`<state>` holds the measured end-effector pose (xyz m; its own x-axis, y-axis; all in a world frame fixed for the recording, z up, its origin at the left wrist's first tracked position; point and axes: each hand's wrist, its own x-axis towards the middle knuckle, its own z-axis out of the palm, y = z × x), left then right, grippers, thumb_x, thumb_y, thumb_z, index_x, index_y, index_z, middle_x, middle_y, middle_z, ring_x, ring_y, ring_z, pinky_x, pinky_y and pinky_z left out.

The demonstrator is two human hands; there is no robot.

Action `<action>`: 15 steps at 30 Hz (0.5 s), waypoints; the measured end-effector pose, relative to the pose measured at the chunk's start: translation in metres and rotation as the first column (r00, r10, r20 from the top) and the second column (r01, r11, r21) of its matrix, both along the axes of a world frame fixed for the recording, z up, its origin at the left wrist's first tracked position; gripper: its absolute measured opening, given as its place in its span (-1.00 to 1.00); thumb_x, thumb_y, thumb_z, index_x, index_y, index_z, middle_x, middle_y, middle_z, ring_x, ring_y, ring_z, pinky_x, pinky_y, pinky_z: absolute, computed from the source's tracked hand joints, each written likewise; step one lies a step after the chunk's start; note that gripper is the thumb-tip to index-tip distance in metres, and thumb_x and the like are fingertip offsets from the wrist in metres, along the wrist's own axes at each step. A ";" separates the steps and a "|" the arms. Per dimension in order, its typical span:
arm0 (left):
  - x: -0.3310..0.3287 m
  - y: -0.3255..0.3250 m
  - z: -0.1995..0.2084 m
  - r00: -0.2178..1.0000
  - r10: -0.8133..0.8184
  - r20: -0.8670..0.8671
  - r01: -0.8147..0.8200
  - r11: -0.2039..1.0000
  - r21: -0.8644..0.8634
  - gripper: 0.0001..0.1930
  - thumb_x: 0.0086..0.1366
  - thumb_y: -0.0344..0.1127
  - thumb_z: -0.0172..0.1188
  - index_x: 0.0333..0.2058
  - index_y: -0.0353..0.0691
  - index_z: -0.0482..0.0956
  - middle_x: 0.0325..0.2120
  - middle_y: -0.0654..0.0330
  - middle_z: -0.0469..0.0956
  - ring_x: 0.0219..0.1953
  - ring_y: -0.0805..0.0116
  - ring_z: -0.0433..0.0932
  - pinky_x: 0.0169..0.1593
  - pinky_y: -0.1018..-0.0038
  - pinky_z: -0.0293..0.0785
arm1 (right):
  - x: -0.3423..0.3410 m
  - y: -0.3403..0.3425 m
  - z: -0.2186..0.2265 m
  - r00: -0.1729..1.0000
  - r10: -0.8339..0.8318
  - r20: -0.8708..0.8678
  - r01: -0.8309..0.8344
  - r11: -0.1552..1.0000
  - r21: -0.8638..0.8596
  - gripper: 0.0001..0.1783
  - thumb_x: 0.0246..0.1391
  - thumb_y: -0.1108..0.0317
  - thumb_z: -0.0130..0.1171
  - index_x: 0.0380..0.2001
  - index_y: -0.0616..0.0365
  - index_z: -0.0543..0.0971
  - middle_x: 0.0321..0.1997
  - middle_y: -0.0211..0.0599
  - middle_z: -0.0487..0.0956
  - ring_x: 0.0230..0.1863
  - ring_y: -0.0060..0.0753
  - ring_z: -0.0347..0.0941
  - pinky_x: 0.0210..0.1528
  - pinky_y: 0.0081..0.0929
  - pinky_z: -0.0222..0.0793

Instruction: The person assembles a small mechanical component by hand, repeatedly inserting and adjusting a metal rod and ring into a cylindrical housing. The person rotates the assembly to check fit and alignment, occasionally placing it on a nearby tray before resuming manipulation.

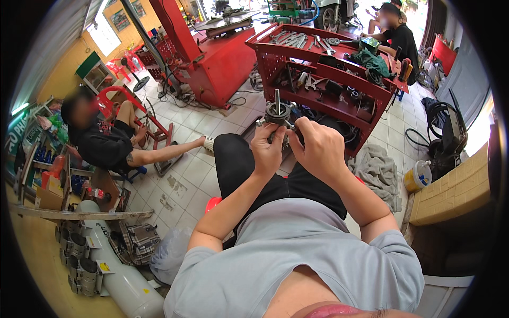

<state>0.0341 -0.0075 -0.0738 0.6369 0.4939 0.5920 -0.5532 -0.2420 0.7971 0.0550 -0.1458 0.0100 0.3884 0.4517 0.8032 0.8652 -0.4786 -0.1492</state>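
Note:
In front of my knees I hold up a round, dark metal part (278, 111) with a bright rod standing upright from its middle and small bolt-like ends at its sides. My left hand (266, 150) is closed around its lower left side, with the fingertips and thumb pressed to it. On the other side, my right hand (321, 144) has its fingers curled in a pinch at the part's right edge. The fingers hide the underside of the part, so what lies below it cannot be made out.
A red tool cart (318, 71) with several wrenches stands just ahead. Left of it is a red machine (217, 69). A person (103, 132) sits at the left with one leg stretched out; another person (402, 42) is at the far right. A grey cloth (375, 172) lies on the tiles.

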 end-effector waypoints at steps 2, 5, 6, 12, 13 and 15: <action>-0.002 0.001 0.004 0.999 0.010 0.035 -0.014 0.995 0.101 -0.89 0.28 -0.49 0.16 -0.26 -0.41 0.56 -0.32 0.20 0.48 -0.28 0.50 0.40 -0.20 0.59 0.34 | 0.004 0.001 -0.006 0.999 -0.013 0.041 0.013 1.000 -0.002 -0.74 0.01 0.22 0.20 -0.55 0.11 0.38 -0.70 -0.33 0.42 -0.71 -0.27 0.40 -0.66 -0.37 0.24; -0.003 0.002 0.011 0.998 0.040 0.056 -0.050 0.979 0.196 -0.88 0.29 -0.49 0.16 -0.26 -0.44 0.55 -0.33 0.22 0.48 -0.30 0.55 0.39 -0.22 0.62 0.33 | 0.005 -0.002 -0.005 0.999 -0.042 0.010 0.043 0.997 -0.057 -0.76 0.01 0.23 0.19 -0.53 0.10 0.38 -0.69 -0.34 0.43 -0.70 -0.28 0.40 -0.64 -0.38 0.24; -0.004 0.002 0.011 0.997 0.054 0.058 -0.066 0.974 0.219 -0.88 0.28 -0.49 0.17 -0.27 -0.44 0.56 -0.34 0.22 0.49 -0.30 0.54 0.39 -0.23 0.62 0.33 | 0.003 -0.003 -0.002 0.999 -0.031 -0.021 0.030 0.998 -0.047 -0.76 0.03 0.23 0.19 -0.52 0.10 0.39 -0.67 -0.32 0.43 -0.68 -0.25 0.40 -0.63 -0.36 0.24; -0.006 -0.001 0.012 0.994 0.088 0.069 -0.100 0.977 0.186 -0.87 0.26 -0.50 0.20 -0.25 -0.44 0.56 -0.32 0.19 0.51 -0.31 0.53 0.42 -0.24 0.60 0.35 | 0.002 -0.006 0.001 0.998 -0.010 -0.056 0.005 0.996 -0.084 -0.76 0.02 0.20 0.22 -0.46 0.10 0.43 -0.63 -0.30 0.47 -0.64 -0.19 0.42 -0.60 -0.34 0.26; -0.006 -0.002 0.014 0.995 0.079 0.066 -0.090 0.979 0.184 -0.87 0.25 -0.50 0.20 -0.25 -0.44 0.57 -0.32 0.19 0.51 -0.32 0.53 0.43 -0.24 0.60 0.35 | 0.004 -0.007 0.000 0.998 -0.028 -0.047 0.023 0.994 -0.104 -0.76 0.01 0.20 0.23 -0.46 0.10 0.43 -0.63 -0.30 0.47 -0.64 -0.19 0.42 -0.60 -0.35 0.27; -0.006 -0.001 0.017 0.996 0.063 0.057 -0.072 0.982 0.177 -0.87 0.25 -0.51 0.20 -0.24 -0.43 0.57 -0.32 0.19 0.52 -0.32 0.53 0.43 -0.25 0.59 0.36 | 0.003 -0.008 0.000 0.998 -0.042 -0.056 0.035 0.993 -0.112 -0.76 0.01 0.20 0.23 -0.45 0.10 0.43 -0.63 -0.31 0.47 -0.64 -0.19 0.43 -0.59 -0.35 0.27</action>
